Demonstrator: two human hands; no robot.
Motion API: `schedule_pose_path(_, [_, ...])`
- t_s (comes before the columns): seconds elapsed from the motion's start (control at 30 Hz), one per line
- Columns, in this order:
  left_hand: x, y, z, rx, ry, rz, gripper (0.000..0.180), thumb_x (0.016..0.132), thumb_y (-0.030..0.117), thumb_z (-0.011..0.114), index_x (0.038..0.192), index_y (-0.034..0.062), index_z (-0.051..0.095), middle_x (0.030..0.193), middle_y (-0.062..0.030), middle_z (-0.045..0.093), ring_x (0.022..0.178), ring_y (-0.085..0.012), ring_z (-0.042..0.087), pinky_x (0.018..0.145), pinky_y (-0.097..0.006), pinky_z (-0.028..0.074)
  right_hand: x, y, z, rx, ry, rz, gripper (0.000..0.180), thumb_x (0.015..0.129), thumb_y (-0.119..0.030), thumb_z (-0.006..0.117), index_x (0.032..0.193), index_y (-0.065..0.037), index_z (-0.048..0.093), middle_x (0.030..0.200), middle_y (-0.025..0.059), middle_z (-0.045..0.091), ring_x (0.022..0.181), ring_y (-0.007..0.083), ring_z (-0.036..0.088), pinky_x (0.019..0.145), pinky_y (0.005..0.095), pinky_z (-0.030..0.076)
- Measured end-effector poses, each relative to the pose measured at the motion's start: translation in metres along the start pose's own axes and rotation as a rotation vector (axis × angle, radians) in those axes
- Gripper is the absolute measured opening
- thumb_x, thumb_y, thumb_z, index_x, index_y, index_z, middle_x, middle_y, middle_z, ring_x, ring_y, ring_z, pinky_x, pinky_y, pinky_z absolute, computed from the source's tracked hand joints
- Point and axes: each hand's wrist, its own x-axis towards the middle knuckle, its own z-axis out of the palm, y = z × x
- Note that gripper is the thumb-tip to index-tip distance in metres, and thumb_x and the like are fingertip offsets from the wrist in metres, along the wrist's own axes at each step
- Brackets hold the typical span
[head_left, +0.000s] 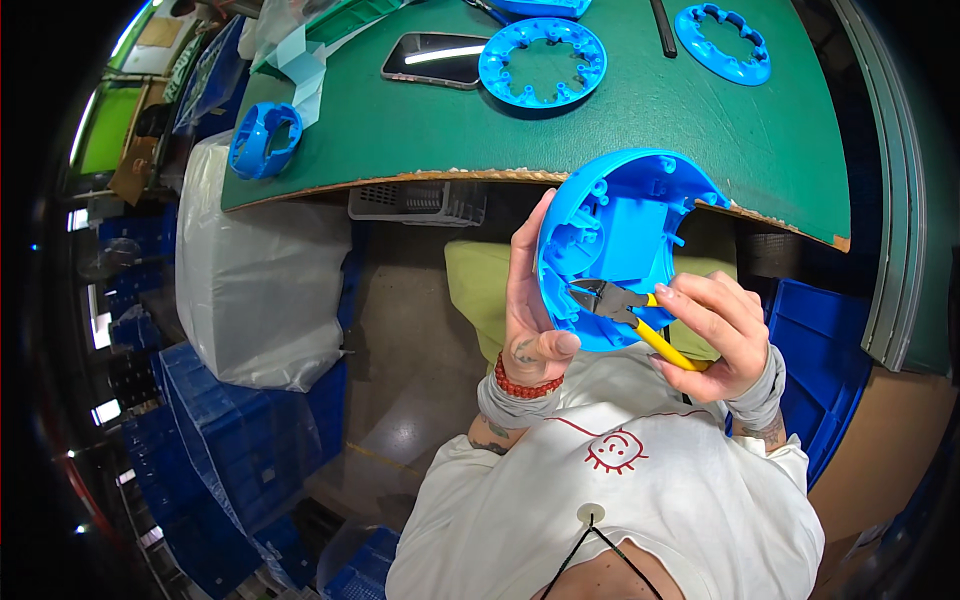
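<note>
My left hand (533, 300) grips the left side of a bowl-shaped blue plastic housing (632, 237), its hollow inside facing up with posts and ribs showing. The thumb lies low near the rim, and the other fingers wrap behind the wall. In my right hand (722, 335) is a pair of cutting pliers (672, 345) with yellow handles. Their dark jaws (600, 297) reach inside the housing at its lower left, close to the inner wall. Whether the jaws touch plastic there, I cannot tell.
On the green table (420, 135) lie a phone (434, 60), a blue scalloped ring (490, 75), another ring (690, 40) and a small blue frame (250, 150). A dark bar (663, 27) lies at the back. Blue crates (815, 350) stand at right, a plastic-covered stack (250, 270) at left.
</note>
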Motion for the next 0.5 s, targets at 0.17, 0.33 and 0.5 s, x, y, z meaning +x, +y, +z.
schedule_pose_path(0.17, [-0.0002,-0.0009,0.0029,-0.005,0.007,-0.007,0.112,0.051,0.018,0.084,0.14,0.0061,0.017,0.138,-0.0108,0.03,0.126,-0.0255,0.034,0.103,-0.041,0.033,-0.0009,0.0016,0.0016,0.025,0.019,0.013,0.059,0.049,-0.011,0.071,0.105,0.003,0.061,0.091,0.0153,0.06,0.056,0.0204,0.051,0.047,0.0268,0.041])
schedule_pose_path(0.33, [0.0002,-0.0011,0.0008,0.023,0.004,-0.018,0.11,0.052,0.017,0.083,0.14,0.0061,0.018,0.138,-0.0109,0.03,0.126,-0.0257,0.034,0.103,-0.041,0.033,-0.0016,0.0017,-0.001,0.047,-0.006,0.021,0.06,0.047,-0.007,0.071,0.106,0.003,0.061,0.091,0.0155,0.06,0.059,0.0215,0.054,0.048,0.0273,0.043])
schedule_pose_path(0.5, [-0.0004,-0.0026,-0.0037,0.012,-0.016,-0.03,0.11,0.052,0.018,0.083,0.14,0.0059,0.018,0.138,-0.011,0.029,0.126,-0.0256,0.033,0.104,-0.041,0.032,-0.0036,0.003,0.0,0.098,0.003,0.016,0.056,0.051,-0.007,0.07,0.105,0.004,0.061,0.091,0.0166,0.059,0.059,0.0223,0.055,0.048,0.0278,0.044])
